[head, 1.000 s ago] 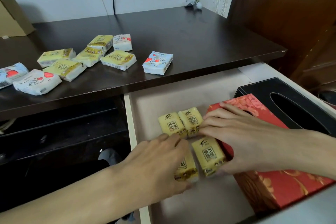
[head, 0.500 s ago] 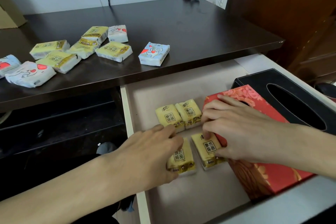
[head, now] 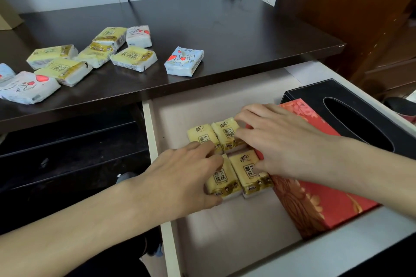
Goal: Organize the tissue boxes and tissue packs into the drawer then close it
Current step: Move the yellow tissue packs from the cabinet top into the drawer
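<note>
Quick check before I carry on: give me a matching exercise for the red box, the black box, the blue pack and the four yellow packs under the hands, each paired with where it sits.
Things:
1. red box
2. black box
3. blue pack
4. four yellow packs

Places:
A. on the dark desk top, nearest the drawer
B. in the drawer, along its right side
C. in the drawer, in a block left of the red box
D. in the drawer, between the packs and the black box

Pairs: 1-D, 2-B, 3-A, 4-C
</note>
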The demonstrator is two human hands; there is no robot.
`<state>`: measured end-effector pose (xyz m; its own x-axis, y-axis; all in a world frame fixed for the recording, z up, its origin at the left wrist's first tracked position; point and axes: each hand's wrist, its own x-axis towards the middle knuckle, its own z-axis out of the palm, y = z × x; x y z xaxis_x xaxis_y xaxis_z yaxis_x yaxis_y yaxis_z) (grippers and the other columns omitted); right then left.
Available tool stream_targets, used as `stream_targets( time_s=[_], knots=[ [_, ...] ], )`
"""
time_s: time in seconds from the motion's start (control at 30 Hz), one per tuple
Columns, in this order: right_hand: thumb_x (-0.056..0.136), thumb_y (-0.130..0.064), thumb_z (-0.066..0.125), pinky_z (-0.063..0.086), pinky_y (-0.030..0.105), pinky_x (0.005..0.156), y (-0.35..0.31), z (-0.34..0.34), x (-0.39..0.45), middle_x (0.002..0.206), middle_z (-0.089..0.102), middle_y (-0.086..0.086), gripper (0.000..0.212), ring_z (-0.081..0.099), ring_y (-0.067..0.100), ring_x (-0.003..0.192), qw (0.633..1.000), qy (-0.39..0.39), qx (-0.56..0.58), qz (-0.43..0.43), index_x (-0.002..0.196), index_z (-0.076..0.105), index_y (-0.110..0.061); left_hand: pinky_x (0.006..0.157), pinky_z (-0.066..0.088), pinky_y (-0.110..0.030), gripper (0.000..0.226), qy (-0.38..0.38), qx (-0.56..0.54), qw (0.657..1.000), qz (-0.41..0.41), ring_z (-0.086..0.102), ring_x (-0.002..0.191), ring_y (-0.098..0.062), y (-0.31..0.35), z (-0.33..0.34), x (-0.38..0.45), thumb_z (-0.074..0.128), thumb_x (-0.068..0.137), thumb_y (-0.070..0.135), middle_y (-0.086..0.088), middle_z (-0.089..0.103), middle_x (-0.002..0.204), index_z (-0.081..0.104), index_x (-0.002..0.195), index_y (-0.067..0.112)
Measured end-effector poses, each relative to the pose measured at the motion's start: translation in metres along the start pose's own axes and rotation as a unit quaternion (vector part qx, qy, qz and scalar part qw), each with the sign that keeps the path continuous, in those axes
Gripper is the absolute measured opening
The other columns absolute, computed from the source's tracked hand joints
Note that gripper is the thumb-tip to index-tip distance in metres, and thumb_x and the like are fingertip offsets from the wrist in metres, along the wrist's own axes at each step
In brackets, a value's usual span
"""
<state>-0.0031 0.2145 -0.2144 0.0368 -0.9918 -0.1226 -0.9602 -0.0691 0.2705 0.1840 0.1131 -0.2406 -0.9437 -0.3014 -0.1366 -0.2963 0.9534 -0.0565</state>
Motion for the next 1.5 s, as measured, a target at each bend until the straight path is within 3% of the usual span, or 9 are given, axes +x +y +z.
stream_targets(
  time_s=[0.1,0.2,0.33,0.43,0.7,1.0,1.2,1.33,1.5],
  knots=[
    [0.073,-0.063,0.075,0.031,0.043,0.114,0.009,-0.001,0.012,0.137,0.051,-0.002,0.073,0.038,0.021,0.134,1.000,-0.020,0.000,-0.009,0.132,0.058,-0.023,0.053,0.032,-0.027,0.064,0.025,-0.046,0.999,-0.007,0.045,0.094,-0.005,-0.008,-0.003,0.000,0.042,0.066,0.082,0.018,0.046,0.106,0.053,0.112,0.039],
    [0.067,-0.077,0.071,0.028,0.042,0.116,0.022,-0.006,0.027,0.135,0.052,-0.006,0.090,0.040,0.019,0.133,0.996,-0.074,0.030,-0.023,0.137,0.054,-0.025,0.074,0.050,-0.034,0.067,0.062,-0.089,0.994,-0.028,0.047,0.100,-0.005,-0.020,-0.007,0.007,0.050,0.068,0.080,0.018,0.048,0.110,0.055,0.119,0.037],
    [0.062,-0.079,0.075,0.027,0.043,0.121,0.030,-0.010,0.050,0.148,0.048,-0.001,0.110,0.034,0.023,0.146,0.985,-0.152,0.062,-0.050,0.148,0.042,-0.020,0.099,0.044,-0.034,0.086,0.019,-0.065,0.997,-0.046,0.046,0.123,-0.014,-0.030,-0.006,0.022,0.057,0.070,0.080,0.007,0.048,0.136,0.051,0.133,0.021],
    [0.061,-0.076,0.079,0.031,0.045,0.120,0.027,-0.011,0.063,0.157,0.044,0.003,0.116,0.037,0.025,0.148,0.979,-0.192,0.059,-0.040,0.152,0.038,-0.016,0.088,0.049,-0.035,0.078,-0.013,-0.050,0.998,-0.045,0.056,0.111,-0.017,-0.032,-0.001,0.029,0.055,0.069,0.082,0.007,0.054,0.124,0.057,0.118,0.021],
    [0.058,-0.073,0.084,0.053,0.046,0.094,0.025,-0.010,0.067,0.119,0.066,-0.004,0.085,0.063,0.026,0.109,0.977,-0.198,0.081,-0.004,0.124,0.059,-0.027,0.082,0.053,-0.036,0.076,0.015,-0.064,0.997,-0.039,0.056,0.110,-0.015,-0.028,0.008,0.032,0.055,0.071,0.078,0.008,0.053,0.130,0.058,0.122,0.022],
    [0.058,-0.070,0.085,0.054,0.046,0.092,0.024,-0.010,0.066,0.118,0.064,-0.007,0.083,0.062,0.022,0.109,0.976,-0.189,0.109,0.008,0.125,0.058,-0.029,0.088,0.051,-0.036,0.078,0.022,-0.061,0.997,-0.046,0.052,0.115,-0.016,-0.027,0.009,0.039,0.059,0.071,0.077,0.005,0.052,0.131,0.058,0.123,0.020],
    [0.069,-0.067,0.080,0.052,0.046,0.095,0.029,-0.013,0.060,0.125,0.059,-0.008,0.086,0.057,0.019,0.116,0.977,-0.139,0.159,-0.009,0.139,0.053,-0.026,0.097,0.045,-0.034,0.076,0.040,-0.073,0.995,-0.049,0.043,0.126,-0.014,-0.028,0.004,0.036,0.059,0.072,0.075,0.006,0.049,0.137,0.056,0.127,0.022],
    [0.081,-0.064,0.069,0.052,0.039,0.093,0.035,-0.014,0.053,0.125,0.067,-0.014,0.059,0.061,0.012,0.117,0.975,-0.027,0.220,0.015,0.131,0.063,-0.034,0.086,0.051,-0.040,0.055,0.065,-0.113,0.989,-0.067,0.055,0.111,-0.013,-0.037,-0.016,0.030,0.054,0.080,0.068,0.012,0.058,0.117,0.061,0.119,0.030],
    [0.087,-0.037,0.073,0.057,0.032,0.083,0.032,-0.036,0.074,0.091,0.078,-0.017,0.015,0.072,-0.001,0.086,0.893,0.179,0.411,0.040,0.098,0.080,-0.029,0.080,0.053,-0.037,0.033,0.206,-0.198,0.946,-0.150,0.065,0.092,-0.007,-0.070,-0.053,0.012,0.052,0.083,0.055,0.017,0.071,0.094,0.071,0.101,0.035]
  ],
)
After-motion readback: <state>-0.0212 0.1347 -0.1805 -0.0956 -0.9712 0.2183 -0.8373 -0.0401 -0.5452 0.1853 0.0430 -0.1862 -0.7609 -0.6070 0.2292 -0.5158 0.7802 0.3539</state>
